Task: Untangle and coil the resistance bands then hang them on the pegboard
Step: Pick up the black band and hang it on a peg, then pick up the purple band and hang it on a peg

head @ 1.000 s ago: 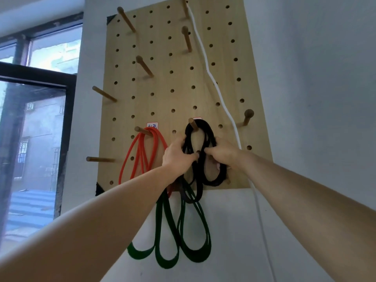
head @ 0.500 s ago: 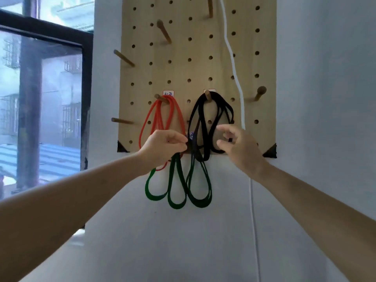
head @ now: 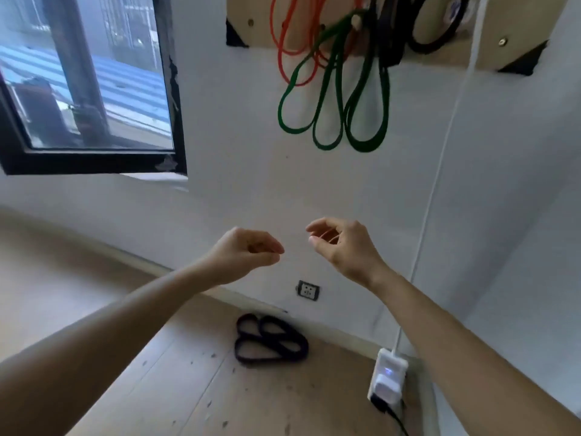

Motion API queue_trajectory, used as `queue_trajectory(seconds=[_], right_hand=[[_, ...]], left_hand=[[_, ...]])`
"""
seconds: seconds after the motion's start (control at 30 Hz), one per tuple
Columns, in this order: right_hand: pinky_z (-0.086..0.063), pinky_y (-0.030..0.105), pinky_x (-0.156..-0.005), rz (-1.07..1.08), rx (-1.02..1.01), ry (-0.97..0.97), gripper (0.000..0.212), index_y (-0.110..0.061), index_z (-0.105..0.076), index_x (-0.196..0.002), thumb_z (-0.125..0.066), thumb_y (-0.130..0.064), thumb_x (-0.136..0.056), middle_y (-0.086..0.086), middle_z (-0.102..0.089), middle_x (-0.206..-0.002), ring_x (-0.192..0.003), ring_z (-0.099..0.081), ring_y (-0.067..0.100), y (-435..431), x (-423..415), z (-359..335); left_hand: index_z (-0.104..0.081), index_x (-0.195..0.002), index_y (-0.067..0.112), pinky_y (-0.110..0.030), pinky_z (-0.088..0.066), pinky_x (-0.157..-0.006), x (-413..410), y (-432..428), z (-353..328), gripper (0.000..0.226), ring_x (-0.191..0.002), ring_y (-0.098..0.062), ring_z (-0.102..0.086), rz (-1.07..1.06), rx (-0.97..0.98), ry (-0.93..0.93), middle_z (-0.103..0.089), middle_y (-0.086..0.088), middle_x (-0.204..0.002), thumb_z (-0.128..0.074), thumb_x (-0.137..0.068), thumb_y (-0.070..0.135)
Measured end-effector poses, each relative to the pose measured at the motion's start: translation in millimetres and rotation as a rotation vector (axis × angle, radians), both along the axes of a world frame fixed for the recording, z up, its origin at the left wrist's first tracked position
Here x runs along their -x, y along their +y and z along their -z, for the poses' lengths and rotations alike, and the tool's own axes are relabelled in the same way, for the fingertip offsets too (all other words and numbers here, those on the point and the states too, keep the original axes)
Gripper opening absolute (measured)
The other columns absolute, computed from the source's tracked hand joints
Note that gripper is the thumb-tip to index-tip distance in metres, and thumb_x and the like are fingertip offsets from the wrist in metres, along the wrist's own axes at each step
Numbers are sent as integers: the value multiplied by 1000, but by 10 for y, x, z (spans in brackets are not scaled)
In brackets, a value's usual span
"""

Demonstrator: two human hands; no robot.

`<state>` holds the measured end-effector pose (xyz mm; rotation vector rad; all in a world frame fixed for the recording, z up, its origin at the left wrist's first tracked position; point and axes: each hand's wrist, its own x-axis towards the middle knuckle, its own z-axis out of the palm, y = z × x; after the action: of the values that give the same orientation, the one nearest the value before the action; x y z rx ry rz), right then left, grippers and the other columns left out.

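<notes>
Both left hand and right hand hover loosely curled, empty, above a wooden floor bearing a dark band.

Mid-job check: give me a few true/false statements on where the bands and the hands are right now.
1. The left hand and the right hand both hold nothing. True.
2. The green band lies on the floor. False: it hangs from the pegboard.
3. A dark band lies on the floor near the wall. True.
4. The left hand grips the black band. False: that band hangs on the pegboard, untouched.
</notes>
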<state>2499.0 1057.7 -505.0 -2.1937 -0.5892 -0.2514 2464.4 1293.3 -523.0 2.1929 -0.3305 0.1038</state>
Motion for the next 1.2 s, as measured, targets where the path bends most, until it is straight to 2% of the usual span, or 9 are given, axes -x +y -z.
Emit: queue_trajectory(seconds=[0.07, 0.23, 0.43, 0.6, 0.73, 0.83, 1.0, 1.1, 1.2], right_hand=[[-50, 14, -71, -21, 103, 130, 13, -21, -75, -104, -71, -21, -91, -9, -72, -91, -79, -66, 3, 100, -72, 428], [-56, 29, -87, -92, 404, 412, 18, -23, -74, -104, -70, -30, -88, -7, -74, -97, -91, -68, 10, 325, -312, 1483], [-55, 35, -90, -105, 634, 599, 17, -24, -74, -100, -67, -28, -86, 0, -74, -104, -99, -67, 20, 454, -599, 2782], [-51, 38, -99, -33, 717, 662, 36, -20, -65, -127, -67, -33, -93, 4, -66, -129, -118, -62, 25, 374, -850, 3761], [-36, 40, -116, 68, 660, 669, 57, -14, -50, -145, -70, -28, -94, 7, -46, -148, -139, -42, 31, 252, -1085, 4409], [-23, 45, -122, 103, 737, 665, 66, -18, -43, -150, -70, -35, -93, 4, -36, -158, -148, -26, 36, 151, -1279, 4855], [-36, 50, -109, 89, 898, 532, 45, -25, -58, -134, -67, -41, -92, 0, -51, -136, -131, -38, 39, 127, -1476, 5255], [-37, 48, -106, 98, 841, 459, 27, -27, -67, -118, -65, -37, -94, -3, -60, -124, -125, -42, 34, 152, -1529, 5309], [-36, 50, -107, 62, 705, 462, 23, -29, -69, -115, -66, -36, -93, -5, -63, -119, -126, -38, 32, 179, -1430, 5261]], left_hand=[[-79, -101, 24, -25, -57, -81, 64, 100, 423, 13, -86, -7, -72, -33, 38, 121, -78, 5, -93, -75, -89, 20], [-80, -91, 23, -23, -52, -69, 78, 256, 1384, 9, -77, -9, -68, -108, 41, 328, -76, 4, -84, -74, -88, 17], [-78, -96, 20, -37, -59, -82, -88, 301, 2507, 9, -85, -15, -71, -126, -89, 513, -76, 4, -88, -71, -90, 20], [-76, -103, 19, -37, -59, -88, -176, 276, 3349, 13, -88, -8, -70, -110, -88, 573, -74, 8, -92, -68, -94, 18], [-66, -91, 44, -42, -59, -85, -171, 317, 3826, 16, -86, -5, -69, -133, -26, 535, -72, 14, -90, -68, -91, 28], [-67, -94, 46, -37, -59, -78, -123, 323, 3925, 14, -82, -1, -67, -141, 6, 488, -71, 17, -86, -67, -91, 32], [-69, -99, 42, -25, -55, -67, -39, 354, 3998, 15, -74, 0, -63, -138, 64, 457, -68, 17, -80, -68, -93, 29], [-67, -99, 43, -22, -53, -67, -16, 384, 3983, 17, -74, -1, -65, -150, 91, 426, -68, 18, -79, -70, -93, 27], [-67, -104, 36, -20, -55, -68, -44, 417, 3915, 18, -79, -1, -67, -163, 68, 392, -70, 17, -87, -72, -92, 24]])
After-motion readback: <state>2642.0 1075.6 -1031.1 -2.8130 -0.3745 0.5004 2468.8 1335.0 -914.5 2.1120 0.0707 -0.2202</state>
